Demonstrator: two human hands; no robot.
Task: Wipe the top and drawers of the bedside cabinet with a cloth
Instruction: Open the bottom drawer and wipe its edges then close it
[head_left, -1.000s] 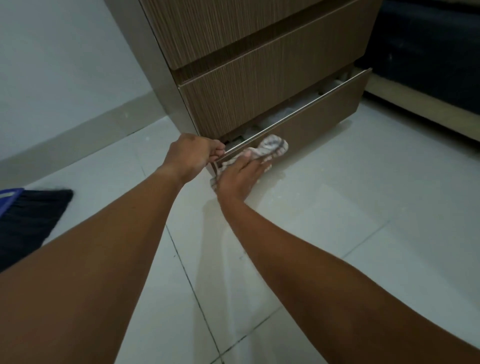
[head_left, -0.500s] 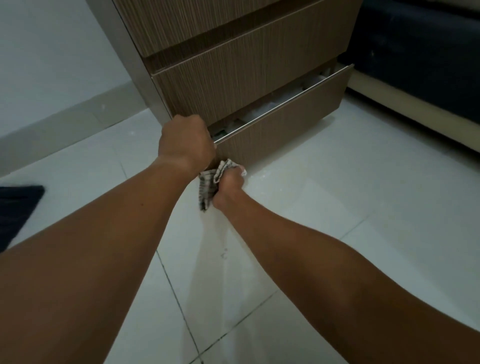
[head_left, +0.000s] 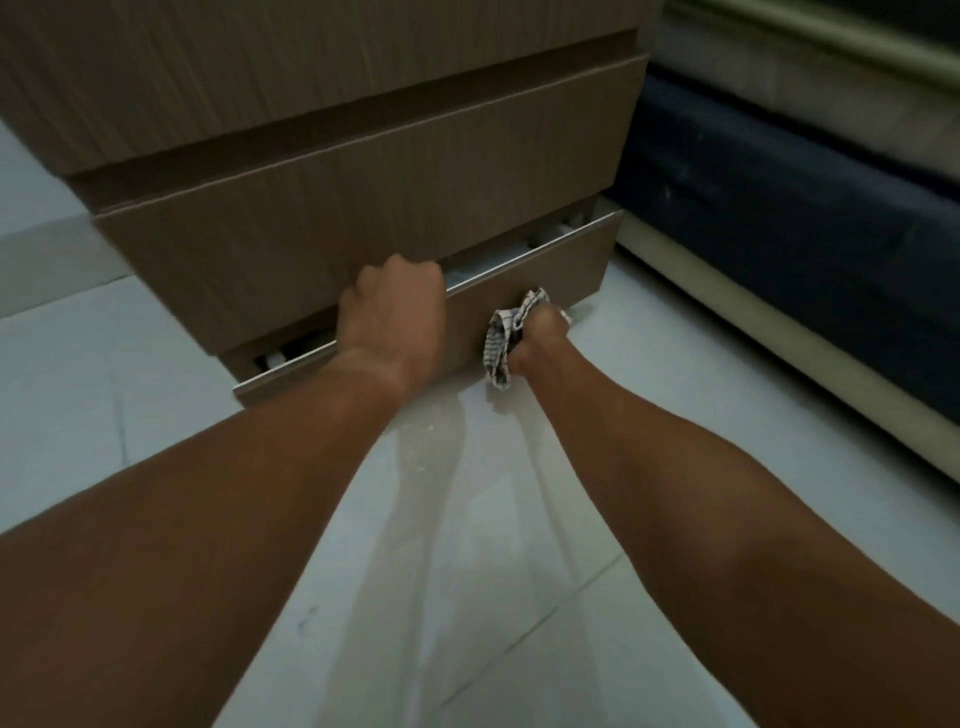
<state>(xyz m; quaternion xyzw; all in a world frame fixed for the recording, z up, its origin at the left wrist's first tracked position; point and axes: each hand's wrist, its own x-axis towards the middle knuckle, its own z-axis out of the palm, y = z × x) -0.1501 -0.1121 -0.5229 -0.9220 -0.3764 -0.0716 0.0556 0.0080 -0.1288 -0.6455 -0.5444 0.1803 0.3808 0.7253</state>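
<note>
Two hands, left hand (head_left: 396, 317) gripping bottom drawer (head_left: 550, 275) rim, right hand (head_left: 540, 338) clenching cloth (head_left: 498, 345) hanging downward

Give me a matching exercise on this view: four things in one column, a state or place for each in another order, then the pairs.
Things:
1. left hand
2. right hand
3. bottom drawer
4. middle drawer

States:
A. shut, flush in the cabinet
B. bunched around the checked cloth
C. gripping the drawer's metal top edge
D. pulled slightly open

Pairs: 1-C, 2-B, 3-D, 4-A
</note>
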